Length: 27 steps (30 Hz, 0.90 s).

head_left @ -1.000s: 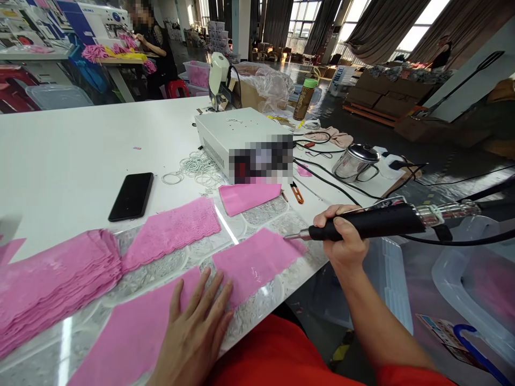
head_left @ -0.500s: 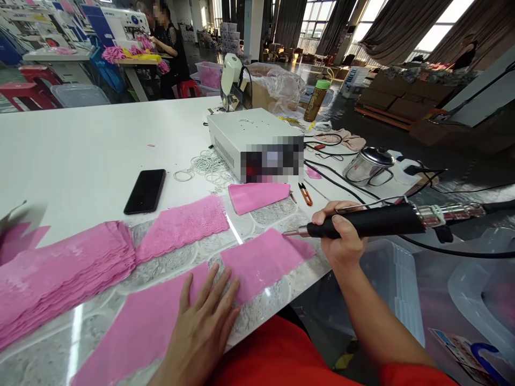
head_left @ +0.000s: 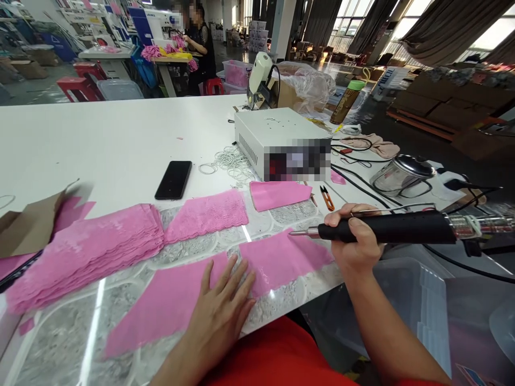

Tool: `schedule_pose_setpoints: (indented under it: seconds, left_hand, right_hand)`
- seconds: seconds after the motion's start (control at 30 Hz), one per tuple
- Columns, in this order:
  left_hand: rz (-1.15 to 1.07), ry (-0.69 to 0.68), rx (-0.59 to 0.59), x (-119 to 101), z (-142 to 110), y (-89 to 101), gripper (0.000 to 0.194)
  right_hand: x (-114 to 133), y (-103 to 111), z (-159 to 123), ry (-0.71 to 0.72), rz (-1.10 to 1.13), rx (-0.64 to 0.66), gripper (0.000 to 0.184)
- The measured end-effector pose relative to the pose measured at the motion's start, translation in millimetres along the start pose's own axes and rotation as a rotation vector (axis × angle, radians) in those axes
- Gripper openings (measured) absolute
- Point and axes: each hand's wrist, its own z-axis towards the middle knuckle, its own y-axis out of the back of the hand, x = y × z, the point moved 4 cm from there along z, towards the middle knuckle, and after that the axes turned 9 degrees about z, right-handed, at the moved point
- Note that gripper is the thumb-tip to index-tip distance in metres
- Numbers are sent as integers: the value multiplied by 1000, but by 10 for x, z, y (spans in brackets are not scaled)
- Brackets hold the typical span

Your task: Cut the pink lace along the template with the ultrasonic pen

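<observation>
My left hand (head_left: 225, 300) lies flat with fingers spread, bridging two smooth pink fabric pieces: a larger left piece (head_left: 161, 300) and a smaller right piece (head_left: 277, 262). In my right hand (head_left: 358, 236) is a black pen-like handheld tool (head_left: 402, 227) with a metal tip and a cable at its rear. The tip sits at the upper edge of the right piece; whether it touches the fabric I cannot tell. Beyond the hands lie a lace-edged pink piece (head_left: 209, 214), a folded pink piece (head_left: 279, 195) and a thick stack of pink pieces (head_left: 100, 241).
A grey-white control box (head_left: 285, 126) stands behind the fabric. Around it are a phone (head_left: 174, 180), tangled thin rings (head_left: 231, 163), orange thread snips (head_left: 327, 198), a lidded glass mug (head_left: 398, 174) and black cables. Clear plastic bins (head_left: 418, 300) stand below the table edge at right.
The view has turned left, so everything sits further right and more brown cardboard shows at the left. Both hands keep about the same places on the fabric and the tool.
</observation>
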Motion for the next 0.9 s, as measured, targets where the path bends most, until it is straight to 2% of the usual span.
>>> schedule_pose_setpoints:
  seconds: [0.27,0.57,0.7,0.9]
  left_hand:
    - [11,-17,0,-12,-5,15,31]
    - [22,-26,19,-15,-19,8,31]
    - [43,-54,38,-15,-18,12,31]
    - [60,-73,77,-10,-22,12,31]
  right_hand:
    - [-157,-160,-81,-58,35,67,12]
    - [-144,-202,-75,-40,-9,101,11]
    - [-143,-274,-120,-71,23,86,12]
    - [-195,-406,-219,-126,38,139,12]
